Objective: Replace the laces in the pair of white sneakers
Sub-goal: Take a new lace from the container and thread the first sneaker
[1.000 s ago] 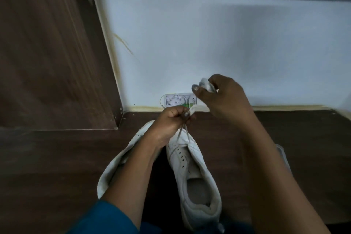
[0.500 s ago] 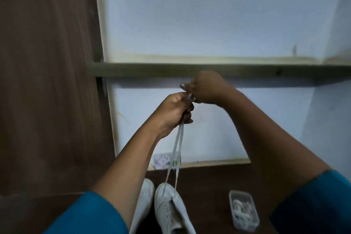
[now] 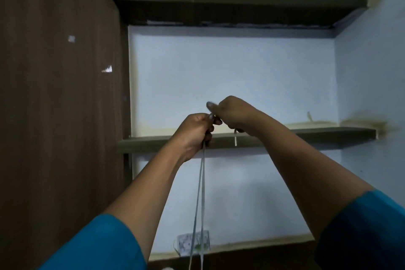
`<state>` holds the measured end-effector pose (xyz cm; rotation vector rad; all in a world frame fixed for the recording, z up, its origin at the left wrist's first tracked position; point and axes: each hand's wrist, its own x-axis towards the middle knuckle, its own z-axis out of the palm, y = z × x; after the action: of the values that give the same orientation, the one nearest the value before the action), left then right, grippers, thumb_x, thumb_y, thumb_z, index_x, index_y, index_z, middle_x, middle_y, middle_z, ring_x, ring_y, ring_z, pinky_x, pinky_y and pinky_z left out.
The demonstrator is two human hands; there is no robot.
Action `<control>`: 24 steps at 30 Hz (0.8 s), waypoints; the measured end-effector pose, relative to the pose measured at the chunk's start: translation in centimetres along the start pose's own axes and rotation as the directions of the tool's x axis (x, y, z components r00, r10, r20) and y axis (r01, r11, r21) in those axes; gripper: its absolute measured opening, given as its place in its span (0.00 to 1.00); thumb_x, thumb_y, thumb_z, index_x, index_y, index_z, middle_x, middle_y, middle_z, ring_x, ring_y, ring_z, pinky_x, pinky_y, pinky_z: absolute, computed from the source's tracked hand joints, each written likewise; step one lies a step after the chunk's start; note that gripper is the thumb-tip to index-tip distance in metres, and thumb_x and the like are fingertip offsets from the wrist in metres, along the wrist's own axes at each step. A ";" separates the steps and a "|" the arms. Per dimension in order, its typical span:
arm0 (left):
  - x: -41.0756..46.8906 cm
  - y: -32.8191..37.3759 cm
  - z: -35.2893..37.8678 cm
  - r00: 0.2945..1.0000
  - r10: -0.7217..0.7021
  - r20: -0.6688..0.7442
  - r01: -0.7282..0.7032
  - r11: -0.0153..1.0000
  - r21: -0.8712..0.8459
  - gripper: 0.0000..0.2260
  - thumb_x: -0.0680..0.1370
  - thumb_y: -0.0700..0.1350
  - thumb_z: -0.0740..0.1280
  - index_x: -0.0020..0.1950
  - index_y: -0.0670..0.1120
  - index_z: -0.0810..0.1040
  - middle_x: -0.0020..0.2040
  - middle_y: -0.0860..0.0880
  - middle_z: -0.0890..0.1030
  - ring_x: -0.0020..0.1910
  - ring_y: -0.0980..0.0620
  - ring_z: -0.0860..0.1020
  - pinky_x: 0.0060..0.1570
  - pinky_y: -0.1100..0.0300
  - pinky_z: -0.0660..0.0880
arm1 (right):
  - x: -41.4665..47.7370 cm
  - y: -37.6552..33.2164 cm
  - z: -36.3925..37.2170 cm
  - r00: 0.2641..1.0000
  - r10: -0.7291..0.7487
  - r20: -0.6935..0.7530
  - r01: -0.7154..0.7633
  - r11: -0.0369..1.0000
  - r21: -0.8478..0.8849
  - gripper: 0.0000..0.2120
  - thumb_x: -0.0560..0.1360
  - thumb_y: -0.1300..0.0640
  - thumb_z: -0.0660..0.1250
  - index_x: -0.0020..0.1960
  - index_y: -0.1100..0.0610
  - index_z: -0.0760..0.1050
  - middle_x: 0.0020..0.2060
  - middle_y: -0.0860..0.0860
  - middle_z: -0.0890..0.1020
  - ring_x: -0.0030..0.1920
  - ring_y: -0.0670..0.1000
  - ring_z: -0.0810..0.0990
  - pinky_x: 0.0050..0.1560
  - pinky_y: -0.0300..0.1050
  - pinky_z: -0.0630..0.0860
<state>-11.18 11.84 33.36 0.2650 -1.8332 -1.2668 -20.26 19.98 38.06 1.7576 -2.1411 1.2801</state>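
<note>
Left side is closed off by a dark wood panel [image 3: 61,105], right side by the side wall [image 3: 372,72]. Free room lies between the upper shelf [image 3: 219,6] and the lower shelf [image 3: 306,136]. Left hand [image 3: 194,133] and right hand [image 3: 235,114], close together, sit before the lower shelf's front edge. The lace [image 3: 200,193], two taut strands, splits the gap between the forearms. It crosses a small printed card [image 3: 186,244] above the counter [image 3: 252,256].
</note>
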 end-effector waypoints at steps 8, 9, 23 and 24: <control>-0.9 3.4 0.6 0.989 0.110 -0.101 -0.109 0.994 0.008 0.12 0.81 0.38 0.59 0.39 0.42 0.76 0.31 0.47 0.71 0.27 0.52 0.69 0.34 0.59 0.72 | -1.8 -5.3 -5.5 0.983 0.053 0.177 -0.024 0.987 -0.161 0.08 0.78 0.61 0.63 0.41 0.60 0.78 0.29 0.51 0.78 0.25 0.45 0.72 0.20 0.31 0.59; -1.0 4.1 0.7 0.986 0.121 -0.118 -0.124 0.992 -0.016 0.11 0.81 0.37 0.59 0.39 0.42 0.75 0.32 0.46 0.72 0.27 0.52 0.70 0.33 0.60 0.72 | -2.1 -5.9 -5.9 0.984 0.048 0.173 -0.018 0.986 -0.168 0.06 0.77 0.63 0.63 0.44 0.60 0.78 0.31 0.51 0.79 0.26 0.45 0.73 0.19 0.29 0.58; -2.3 7.3 1.0 0.957 0.182 -0.226 -0.198 0.979 -0.050 0.06 0.76 0.36 0.67 0.40 0.40 0.78 0.33 0.45 0.76 0.29 0.52 0.75 0.35 0.62 0.78 | -3.2 -7.1 -7.6 0.999 -0.020 -0.036 0.024 0.993 0.114 0.02 0.73 0.66 0.69 0.43 0.64 0.81 0.32 0.56 0.80 0.31 0.49 0.76 0.34 0.37 0.76; -2.3 7.5 1.0 0.950 0.199 -0.240 -0.207 0.978 -0.008 0.06 0.76 0.36 0.67 0.39 0.40 0.78 0.33 0.45 0.76 0.29 0.51 0.75 0.36 0.61 0.79 | -3.0 -7.2 -7.6 0.998 -0.024 -0.058 0.031 0.991 0.132 0.03 0.73 0.67 0.69 0.42 0.63 0.81 0.33 0.56 0.80 0.32 0.50 0.77 0.37 0.39 0.78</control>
<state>-8.42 17.32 38.32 0.1950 -1.5892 -1.0719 -16.38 27.23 45.12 1.7694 -2.0383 1.4787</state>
